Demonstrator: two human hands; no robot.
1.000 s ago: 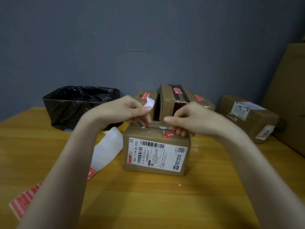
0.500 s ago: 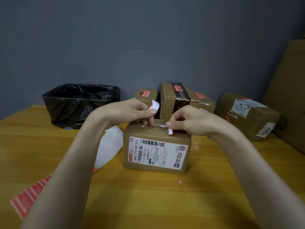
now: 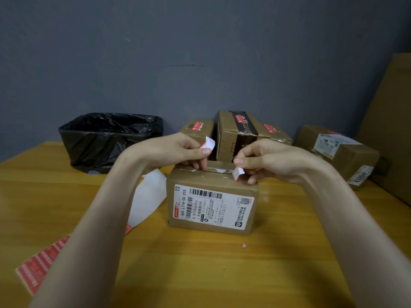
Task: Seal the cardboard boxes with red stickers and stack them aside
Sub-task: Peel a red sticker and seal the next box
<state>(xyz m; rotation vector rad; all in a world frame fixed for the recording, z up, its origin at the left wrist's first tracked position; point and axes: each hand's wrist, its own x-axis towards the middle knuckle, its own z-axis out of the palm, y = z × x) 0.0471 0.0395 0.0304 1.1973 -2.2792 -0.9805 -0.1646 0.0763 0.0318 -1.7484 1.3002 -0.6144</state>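
A small cardboard box [image 3: 212,207] with a white shipping label on its front stands in the middle of the wooden table [image 3: 200,274]. My left hand [image 3: 178,150] pinches a curled sticker piece [image 3: 208,143], white side out, above the box's top left. My right hand [image 3: 264,160] pinches another sticker [image 3: 238,173], white backing showing with a red edge, at the box's top right edge. A strip of red stickers [image 3: 37,267] on white backing paper [image 3: 148,196] lies at the left, under my left forearm.
Behind the box stand three cardboard boxes with red stickers [image 3: 198,127] [image 3: 235,132] [image 3: 274,134]. Another labelled box [image 3: 340,152] lies at the right, beside a large cardboard sheet [image 3: 391,121]. A bin lined with a black bag [image 3: 109,138] sits at the back left.
The red sticker that lay over the box's front top edge has been lifted by my right hand and now shows its white side. My left hand rose slightly with its piece.
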